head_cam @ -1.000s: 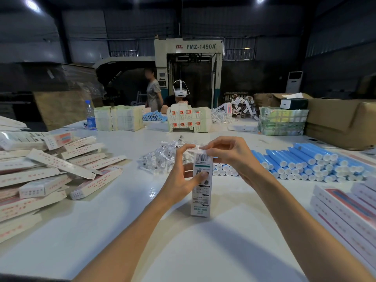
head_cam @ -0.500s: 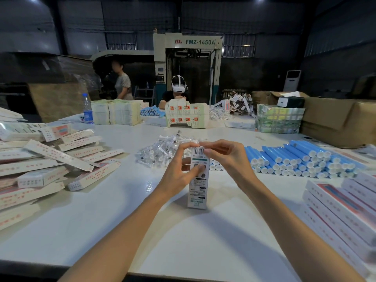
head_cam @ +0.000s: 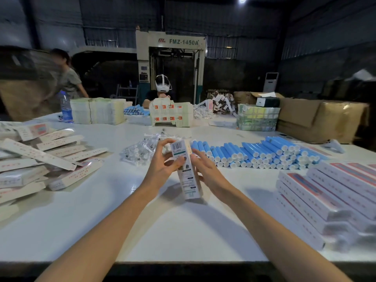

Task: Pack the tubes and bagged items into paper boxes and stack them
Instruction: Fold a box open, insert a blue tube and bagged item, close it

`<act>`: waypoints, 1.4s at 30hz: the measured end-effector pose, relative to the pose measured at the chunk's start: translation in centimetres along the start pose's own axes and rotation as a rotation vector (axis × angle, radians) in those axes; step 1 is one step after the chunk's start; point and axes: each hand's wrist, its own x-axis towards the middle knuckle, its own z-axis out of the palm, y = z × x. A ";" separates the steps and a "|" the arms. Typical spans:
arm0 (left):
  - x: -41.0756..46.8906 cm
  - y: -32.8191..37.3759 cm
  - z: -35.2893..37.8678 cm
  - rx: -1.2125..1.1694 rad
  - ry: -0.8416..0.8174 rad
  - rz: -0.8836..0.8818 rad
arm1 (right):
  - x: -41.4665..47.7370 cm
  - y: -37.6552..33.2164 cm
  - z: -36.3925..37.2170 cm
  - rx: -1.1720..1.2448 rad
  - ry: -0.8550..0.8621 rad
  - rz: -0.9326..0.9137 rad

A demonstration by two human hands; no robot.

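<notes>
Pinching the tall white printed paper box (head_cam: 188,180) near its barcoded top with the left hand (head_cam: 162,166), bracing its side with the flat right hand (head_cam: 207,171), upright on the white table (head_cam: 183,231). Waiting unpacked just beyond the grip: clear bagged items (head_cam: 140,151), blue white-capped plastic tubes (head_cam: 254,153). Lying seemingly finished to its right: stacked white boxes (head_cam: 325,196). Reading far behind: "FMZ-1450A" on a beige machine (head_cam: 171,58).

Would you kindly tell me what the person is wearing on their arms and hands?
Nothing shows on either. The left hand and right hand are ungloved, with no ring visible. The left forearm and right forearm are bare right to the picture's edge: no sleeves, watch or bracelet in view.
</notes>
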 end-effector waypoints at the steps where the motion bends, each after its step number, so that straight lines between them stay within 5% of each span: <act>1: -0.2 -0.1 0.2 -0.040 -0.015 -0.017 | -0.6 0.1 -0.2 0.006 -0.023 0.008; 4: -0.8 -0.5 1.4 -0.095 -0.080 -0.042 | -2.5 -0.1 -0.8 0.046 -0.028 -0.018; 8: -1.1 -1.1 3.0 0.169 -0.098 -0.018 | -4.8 -0.6 -1.9 -0.170 0.102 -0.043; 15: -3.2 -1.9 5.3 0.682 -0.382 0.212 | -10.1 -5.5 -10.6 -1.011 0.512 -0.028; 19: -3.7 -1.2 6.0 0.785 -0.404 0.319 | -12.8 -6.2 -15.2 -1.430 0.699 0.171; 28: -3.8 -1.4 4.7 0.892 -0.438 0.373 | -14.4 -3.3 -16.9 -1.885 0.632 0.320; 34: -2.9 -1.3 3.7 0.883 -0.401 0.278 | -11.0 -4.1 -14.2 -1.794 0.600 0.100; 42: -0.2 -0.4 -0.9 1.012 -0.218 0.085 | -1.4 -1.0 -2.6 -0.684 0.363 -0.159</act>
